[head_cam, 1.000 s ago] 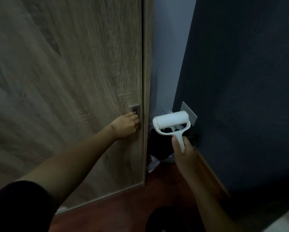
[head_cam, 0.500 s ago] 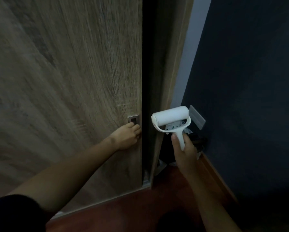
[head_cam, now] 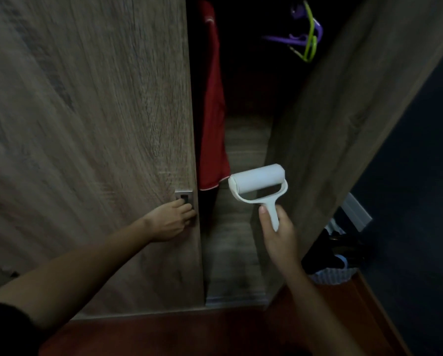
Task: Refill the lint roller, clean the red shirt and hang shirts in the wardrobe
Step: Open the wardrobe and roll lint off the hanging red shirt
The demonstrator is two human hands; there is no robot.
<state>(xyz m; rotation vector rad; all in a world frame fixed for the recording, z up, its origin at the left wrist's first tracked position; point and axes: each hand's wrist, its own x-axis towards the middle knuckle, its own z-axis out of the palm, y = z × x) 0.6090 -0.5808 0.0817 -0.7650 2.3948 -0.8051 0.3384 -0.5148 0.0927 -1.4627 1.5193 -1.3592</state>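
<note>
hands apart: right hand [head_cam: 279, 235] grips lint roller [head_cam: 257, 179], roll white, refill likely done | left hand [head_cam: 171, 222] hooks door pull [head_cam: 185, 197] | red shirt [head_cam: 211, 111] hangs beyond, between hands, seemingly uncleaned | hangers [head_cam: 305, 39] above right; hanging remains

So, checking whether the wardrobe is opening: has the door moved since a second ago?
Yes. The door has slid left, away from the side panel, pulled by the left hand, uncovering the red shirt.

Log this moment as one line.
left hand: on handle | right hand: holds lint roller | door: partly open | red shirt: hanging inside | hangers: empty, upper right
</note>
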